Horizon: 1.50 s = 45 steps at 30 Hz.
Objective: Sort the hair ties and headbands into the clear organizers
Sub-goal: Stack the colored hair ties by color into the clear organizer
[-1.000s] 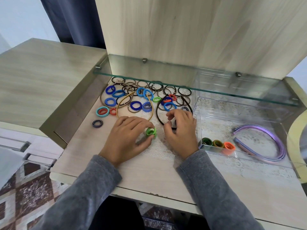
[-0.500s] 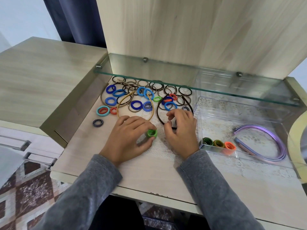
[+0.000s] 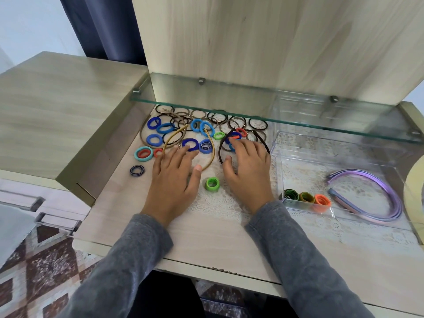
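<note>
My left fingers point(image 3: 178, 154) lie straight, tips touching a dark blue hair tie point(image 3: 190, 144). My right fingers point(image 3: 243, 147) spread flat over the brown headband point(image 3: 219, 154). Neither holds anything. Between left hand point(image 3: 172, 180) and right hand point(image 3: 249, 174), the rolled green hair tie point(image 3: 212, 184) lies untouched on the lace mat point(image 3: 206, 204). The small clear organizer point(image 3: 298, 204) holds three rolled ties.

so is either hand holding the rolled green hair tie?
No, the rolled green hair tie lies loose on the lace mat between the left hand and right hand, gripped by neither.
</note>
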Available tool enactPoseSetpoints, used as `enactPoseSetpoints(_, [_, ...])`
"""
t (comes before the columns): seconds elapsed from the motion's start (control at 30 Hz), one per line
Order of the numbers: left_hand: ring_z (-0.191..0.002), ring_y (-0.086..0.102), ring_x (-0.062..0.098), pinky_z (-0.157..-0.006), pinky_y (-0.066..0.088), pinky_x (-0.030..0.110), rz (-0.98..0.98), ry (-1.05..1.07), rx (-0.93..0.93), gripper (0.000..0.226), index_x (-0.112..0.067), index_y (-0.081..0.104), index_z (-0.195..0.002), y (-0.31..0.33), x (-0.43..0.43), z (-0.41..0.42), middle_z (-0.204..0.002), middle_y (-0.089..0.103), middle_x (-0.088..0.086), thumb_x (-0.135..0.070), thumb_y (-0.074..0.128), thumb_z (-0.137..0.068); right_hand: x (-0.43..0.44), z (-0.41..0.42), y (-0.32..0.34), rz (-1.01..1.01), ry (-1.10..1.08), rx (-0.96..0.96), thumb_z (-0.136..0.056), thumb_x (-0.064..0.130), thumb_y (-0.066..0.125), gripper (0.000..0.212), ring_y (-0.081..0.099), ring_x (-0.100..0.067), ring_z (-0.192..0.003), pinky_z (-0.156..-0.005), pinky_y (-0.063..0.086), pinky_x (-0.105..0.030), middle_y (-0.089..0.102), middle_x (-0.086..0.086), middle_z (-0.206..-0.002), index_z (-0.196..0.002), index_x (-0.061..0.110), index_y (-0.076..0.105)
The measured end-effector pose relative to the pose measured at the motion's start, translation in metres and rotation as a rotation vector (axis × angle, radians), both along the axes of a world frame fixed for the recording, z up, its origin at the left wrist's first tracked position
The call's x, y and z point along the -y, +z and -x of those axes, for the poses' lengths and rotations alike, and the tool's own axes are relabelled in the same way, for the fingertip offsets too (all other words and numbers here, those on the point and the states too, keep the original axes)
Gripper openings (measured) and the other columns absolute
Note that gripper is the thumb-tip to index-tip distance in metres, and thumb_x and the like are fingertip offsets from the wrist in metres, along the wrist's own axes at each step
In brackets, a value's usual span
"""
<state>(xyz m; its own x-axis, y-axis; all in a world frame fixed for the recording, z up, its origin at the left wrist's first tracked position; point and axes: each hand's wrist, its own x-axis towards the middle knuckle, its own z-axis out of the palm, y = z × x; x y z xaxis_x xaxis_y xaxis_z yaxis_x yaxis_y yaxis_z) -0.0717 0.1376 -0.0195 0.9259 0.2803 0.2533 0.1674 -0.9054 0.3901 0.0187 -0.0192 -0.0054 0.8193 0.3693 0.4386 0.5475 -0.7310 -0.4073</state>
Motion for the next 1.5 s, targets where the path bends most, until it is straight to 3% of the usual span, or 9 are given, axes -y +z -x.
enactPoseSetpoints(0.23, [-0.150,0.017,0.012,-0.123,-0.004,0.037,0.035,0.014,-0.031,0.066,-0.033,0.043,-0.146,-0.001,0.000,-0.002,-0.158,0.033,-0.009,-0.054,0.010,-0.093,-0.029,-0.024,0.010,0.181,0.038,0.018,-0.094,0.033,0.037,0.043,0.038,-0.021,-0.125,-0.106,0.027,-0.047,0.056,0.007,-0.134,-0.128,0.019,0.059])
enactPoseSetpoints(0.5, [-0.148,0.022,0.011,-0.124,0.002,0.042,0.037,0.022,-0.024,0.064,-0.033,0.048,-0.141,-0.002,-0.001,-0.005,-0.156,0.036,-0.010,-0.054,0.012,-0.093,-0.050,-0.041,0.018,0.359,-0.054,0.011,-0.094,0.024,0.045,0.029,0.039,-0.029,-0.116,-0.097,0.031,-0.045,0.053,-0.007,-0.123,-0.109,0.013,0.067])
enactPoseSetpoints(0.97, [-0.148,0.023,0.012,-0.123,0.004,0.047,0.048,0.017,-0.030,0.064,-0.032,0.049,-0.140,-0.001,-0.001,-0.006,-0.156,0.037,-0.009,-0.054,0.011,-0.093,-0.058,-0.053,0.026,0.499,-0.044,0.004,-0.095,0.022,0.049,0.023,0.043,-0.030,-0.120,-0.100,0.031,-0.050,0.061,-0.006,-0.118,-0.116,0.020,0.060])
enactPoseSetpoints(1.1, [-0.147,0.024,0.012,-0.124,0.005,0.047,0.044,0.018,-0.023,0.063,-0.031,0.050,-0.139,-0.001,-0.002,-0.006,-0.155,0.038,-0.009,-0.054,0.012,-0.093,-0.054,-0.046,0.028,0.385,-0.080,0.013,-0.094,0.024,0.051,0.023,0.046,-0.031,-0.116,-0.096,0.033,-0.048,0.062,-0.006,-0.116,-0.114,0.018,0.062])
enactPoseSetpoints(1.23, [-0.147,0.025,0.011,-0.124,0.004,0.046,0.059,0.020,-0.010,0.062,-0.031,0.051,-0.137,-0.002,-0.002,-0.007,-0.154,0.039,-0.009,-0.054,0.015,-0.092,-0.037,-0.029,0.024,0.128,-0.114,0.078,-0.091,0.026,0.054,0.020,0.051,-0.030,-0.104,-0.089,0.036,-0.044,0.065,-0.005,-0.107,-0.106,0.016,0.064])
enactPoseSetpoints(1.5, [-0.148,0.022,0.012,-0.124,0.003,0.044,0.061,0.030,-0.019,0.057,-0.032,0.051,-0.137,-0.003,-0.003,-0.005,-0.156,0.036,-0.009,-0.050,0.020,-0.093,0.003,0.018,-0.001,-0.246,0.167,0.003,-0.090,0.025,0.055,0.013,0.050,-0.018,-0.098,-0.087,0.039,-0.035,0.062,0.008,-0.100,-0.096,0.018,0.064])
